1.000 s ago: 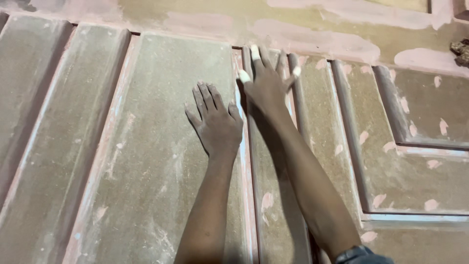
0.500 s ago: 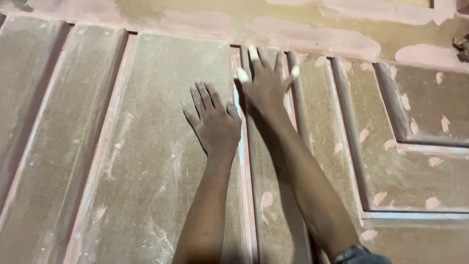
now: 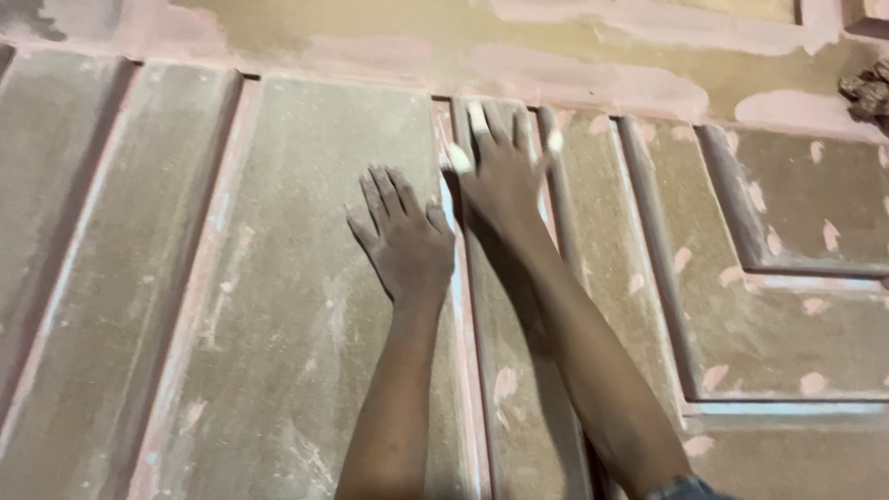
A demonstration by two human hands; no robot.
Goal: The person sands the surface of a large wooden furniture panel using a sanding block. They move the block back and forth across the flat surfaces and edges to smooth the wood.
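The left hand (image 3: 405, 243) lay flat and released, palm down, fingers together and pointing away from the person, on the wide recessed panel (image 3: 306, 278) of a large carved wooden door panel (image 3: 389, 37) that filled the head view. The right hand (image 3: 505, 176) also lay open, grasping nothing, its fingers spread over the narrow recessed strip (image 3: 523, 389) just to the right; white filler coated at least 3 of its fingertips (image 3: 477, 118).

Between the 2 hands ran a raised moulding ridge (image 3: 468, 370), pale with pinkish-white putty. Its long axis ran straight away from the person, from the lower edge of the view up towards the horizontal rail at the top. The ridge lay just right of the left hand, whose thumb side appeared to touch it, and just left of the right hand, whose index finger reached its upper end. The right hand was the farther forward of the 2 and so the nearer to the top corner of the ridge; the left hand rested lower, beside its middle stretch.

Pink putty patches (image 3: 593, 88) marked the top rail, and smaller dabs (image 3: 815, 381) dotted the nested rectangular mouldings (image 3: 741, 278) at the right. A dark crumpled object (image 3: 869, 93) sat at the upper right edge; its kind could not be told. A blue sleeve cuff (image 3: 690, 489) showed at the right forearm.
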